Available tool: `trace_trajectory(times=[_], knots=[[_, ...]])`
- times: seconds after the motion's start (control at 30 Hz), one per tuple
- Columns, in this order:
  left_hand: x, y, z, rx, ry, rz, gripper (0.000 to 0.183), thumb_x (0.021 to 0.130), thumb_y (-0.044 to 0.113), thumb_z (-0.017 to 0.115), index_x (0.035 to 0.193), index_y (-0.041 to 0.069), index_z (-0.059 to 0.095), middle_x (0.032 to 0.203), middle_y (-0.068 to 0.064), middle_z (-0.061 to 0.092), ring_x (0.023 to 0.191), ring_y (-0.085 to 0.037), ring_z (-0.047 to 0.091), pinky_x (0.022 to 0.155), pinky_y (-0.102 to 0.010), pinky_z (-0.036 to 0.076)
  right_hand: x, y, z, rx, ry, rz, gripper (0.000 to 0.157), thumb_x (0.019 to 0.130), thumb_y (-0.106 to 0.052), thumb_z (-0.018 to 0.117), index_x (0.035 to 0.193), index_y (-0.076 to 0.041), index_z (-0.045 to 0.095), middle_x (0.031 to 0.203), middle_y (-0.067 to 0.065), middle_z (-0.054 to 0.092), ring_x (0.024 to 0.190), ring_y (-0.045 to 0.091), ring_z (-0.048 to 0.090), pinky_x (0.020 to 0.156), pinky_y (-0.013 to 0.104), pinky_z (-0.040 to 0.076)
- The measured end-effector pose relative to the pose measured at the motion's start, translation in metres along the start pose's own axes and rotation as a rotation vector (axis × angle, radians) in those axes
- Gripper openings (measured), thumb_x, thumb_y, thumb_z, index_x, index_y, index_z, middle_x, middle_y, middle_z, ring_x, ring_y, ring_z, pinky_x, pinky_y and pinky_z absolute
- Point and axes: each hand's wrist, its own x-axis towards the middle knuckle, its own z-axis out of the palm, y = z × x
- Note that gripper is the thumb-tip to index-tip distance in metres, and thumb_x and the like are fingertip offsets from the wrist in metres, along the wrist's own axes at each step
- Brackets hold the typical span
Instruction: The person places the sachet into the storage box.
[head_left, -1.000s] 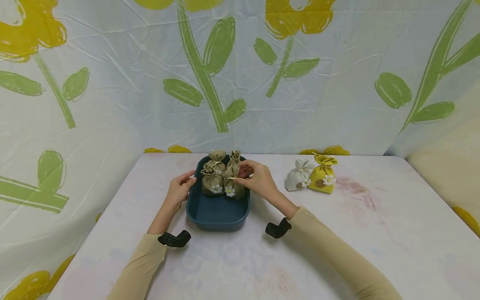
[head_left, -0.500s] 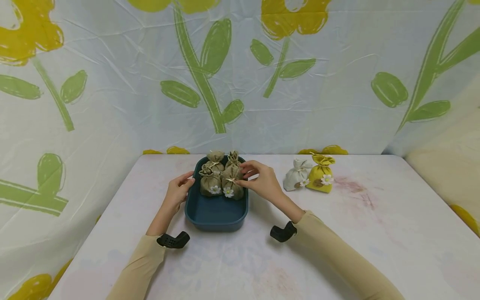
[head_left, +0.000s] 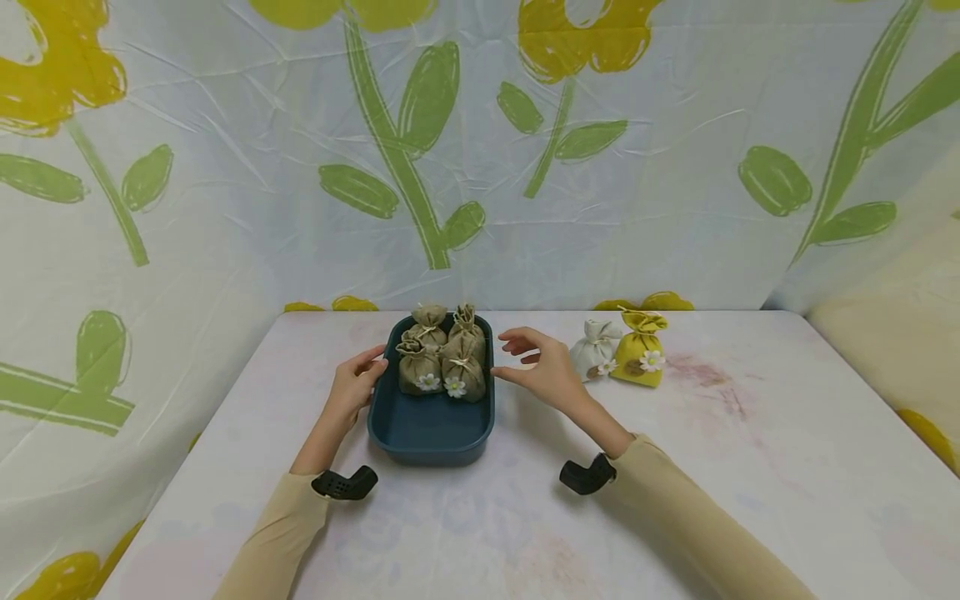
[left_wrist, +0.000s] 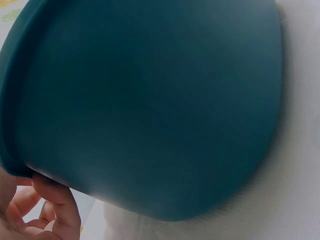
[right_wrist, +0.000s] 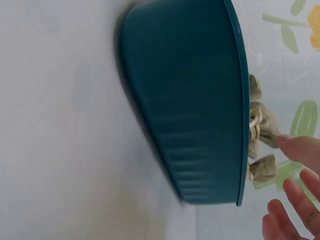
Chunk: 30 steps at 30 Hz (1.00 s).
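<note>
In the head view a dark teal plastic tub (head_left: 431,425) stands on the table. Several brown drawstring pouches (head_left: 462,367) sit close together in its far half, the front ones bearing white fabric daisies. My left hand (head_left: 352,387) holds the tub's left rim; in the left wrist view its fingers (left_wrist: 60,202) are bent just under the lip. Off the tub's right side is my right hand (head_left: 547,371), empty, thumb and fingers spread apart. From the right wrist view, pouch tops (right_wrist: 264,167) stick up over the rim near the right thumb.
A white pouch (head_left: 596,346) and a yellow pouch (head_left: 640,354), each with a daisy, stand on the table right of my right hand. Behind the table (head_left: 465,533) hangs a flower-printed cloth (head_left: 675,167).
My right hand has let go of the front right pouch and drawn back to the right, outside the tub. The left hand stays at the rim.
</note>
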Motion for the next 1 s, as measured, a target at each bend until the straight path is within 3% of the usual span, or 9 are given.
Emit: trace_trajectory(times=[0.4,0.63,0.8,1.0], knots=[[-0.002,0.0,0.0,0.005,-0.005,-0.007,0.042,0.1,0.021,0.051,0.142,0.013,0.049,0.116,-0.015,0.053,0.083,-0.012,0.056,0.06,-0.021,0.047,-0.017,0.009,-0.026,-0.077,0.045,0.019,0.047,0.076,-0.02,0.082,0.118,-0.011,0.065,0.109,0.011,0.068,0.102,0.026,0.062,0.086,0.048,0.049],[-0.003,0.001,0.0,0.009,-0.008,-0.002,0.043,0.1,0.021,0.051,0.142,0.012,0.048,0.119,-0.017,0.052,0.085,-0.013,0.056,0.062,-0.02,0.048,-0.03,0.017,-0.041,-0.115,0.143,-0.021,0.046,0.073,-0.012,0.083,0.115,-0.007,0.065,0.106,0.013,0.068,0.098,0.029,0.062,0.084,0.048,0.05],[-0.003,0.001,0.0,0.005,-0.013,-0.004,0.044,0.1,0.021,0.051,0.142,0.011,0.047,0.12,-0.017,0.052,0.084,-0.013,0.057,0.063,-0.021,0.049,-0.039,0.024,-0.052,-0.137,0.212,-0.044,0.043,0.072,-0.009,0.083,0.112,-0.006,0.066,0.101,0.01,0.069,0.091,0.016,0.06,0.077,0.034,0.051],[-0.003,0.002,0.001,0.006,-0.011,-0.011,0.044,0.1,0.022,0.051,0.143,0.012,0.047,0.121,-0.017,0.052,0.085,-0.013,0.057,0.064,-0.021,0.05,-0.048,0.035,-0.062,-0.17,0.253,-0.066,0.043,0.071,-0.005,0.084,0.11,-0.005,0.067,0.098,0.012,0.07,0.088,0.0,0.055,0.073,0.026,0.05]])
